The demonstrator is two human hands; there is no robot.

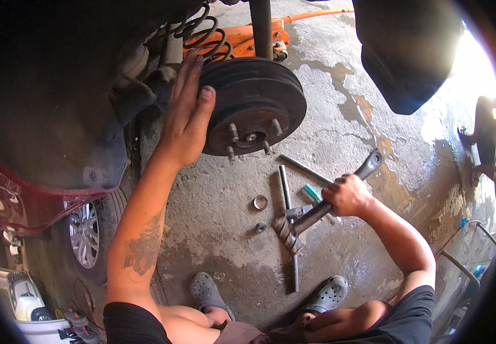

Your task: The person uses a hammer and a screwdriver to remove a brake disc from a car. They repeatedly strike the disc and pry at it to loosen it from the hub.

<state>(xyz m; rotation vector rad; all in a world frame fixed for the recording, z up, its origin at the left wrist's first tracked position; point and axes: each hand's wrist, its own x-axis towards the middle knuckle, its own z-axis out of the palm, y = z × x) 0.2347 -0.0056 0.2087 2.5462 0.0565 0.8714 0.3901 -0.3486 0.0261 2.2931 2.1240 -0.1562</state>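
Note:
A dark brake drum [252,94] with several wheel studs faces me at the upper middle. My left hand [187,126] lies along its left side, fingers stretched out and holding nothing. Lower right, my right hand [348,195] is wrapped round the handle of a hammer-like tool [316,214]. This handle is dark metal with a hole at its upper end, and the thick ribbed head [287,235] points down and left, over the tools on the floor. Near it lie a small round metal cap [260,202] and a nut-like part [260,228].
Below the tool lies a long metal bar [295,275]; a thin rod [305,167] and a green-handled tool [312,192] lie close by. An orange floor jack [236,40] stands behind the drum, near a coil spring [210,31]. Red bodywork [30,200] borders the left.

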